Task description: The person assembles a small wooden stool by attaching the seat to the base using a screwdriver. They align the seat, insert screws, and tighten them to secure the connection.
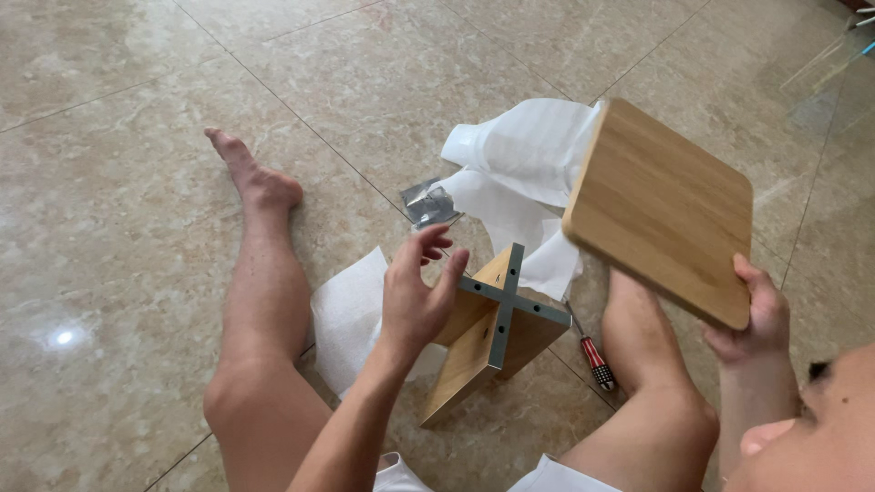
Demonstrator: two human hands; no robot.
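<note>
Right of centre, the right hand (761, 319) grips a lower corner of a rounded wooden board (661, 208), holding it tilted above the floor (118, 228). At the frame's middle, the left hand (415, 296) hangs open, fingers curled, just beside a wooden cross base (483, 342) that stands on the tiles between the legs; whether it touches the wood I cannot tell. A grey metal cross bracket (506, 301) sits on the base's top. White wrapping paper (519, 173) lies behind, a foil packet (428, 202) beside it, and a red-handled screwdriver (594, 357) lies at the lower right.
</note>
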